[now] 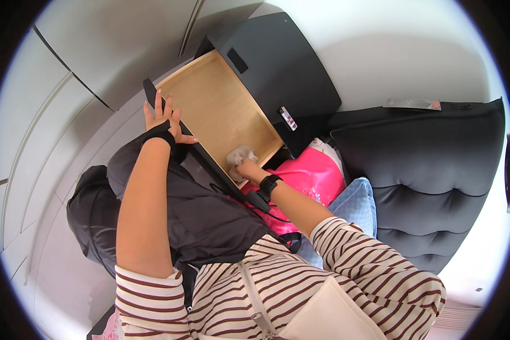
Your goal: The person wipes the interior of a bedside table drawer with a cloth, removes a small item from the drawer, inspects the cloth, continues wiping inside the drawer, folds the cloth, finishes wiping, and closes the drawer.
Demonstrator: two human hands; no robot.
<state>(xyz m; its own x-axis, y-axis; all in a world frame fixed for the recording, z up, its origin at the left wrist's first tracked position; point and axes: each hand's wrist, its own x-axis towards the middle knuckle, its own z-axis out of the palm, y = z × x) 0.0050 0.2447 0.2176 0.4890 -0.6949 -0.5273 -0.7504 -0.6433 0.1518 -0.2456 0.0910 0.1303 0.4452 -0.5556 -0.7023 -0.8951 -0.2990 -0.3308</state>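
A wooden drawer point(212, 102) with a dark front panel stands pulled out of a black bedside cabinet point(280, 63). My left hand point(163, 119), a black band at its wrist, rests with spread fingers on the top edge of the drawer front and grips nothing. Inside the drawer's near right corner, my right hand point(248, 169) holds a crumpled whitish cloth or wipe point(240, 156) against the wood. A black watch point(270, 183) is on that wrist. The right fingertips are partly hidden by the cloth.
A small printed item, perhaps a lighter point(288, 119), lies on the cabinet's edge. Right of the drawer are a bright pink bag point(308, 172), a light blue cushion point(357, 204) and a black tufted headboard point(416, 170). A flat packet point(412, 104) lies on its top. White cupboard doors point(46, 106) stand left.
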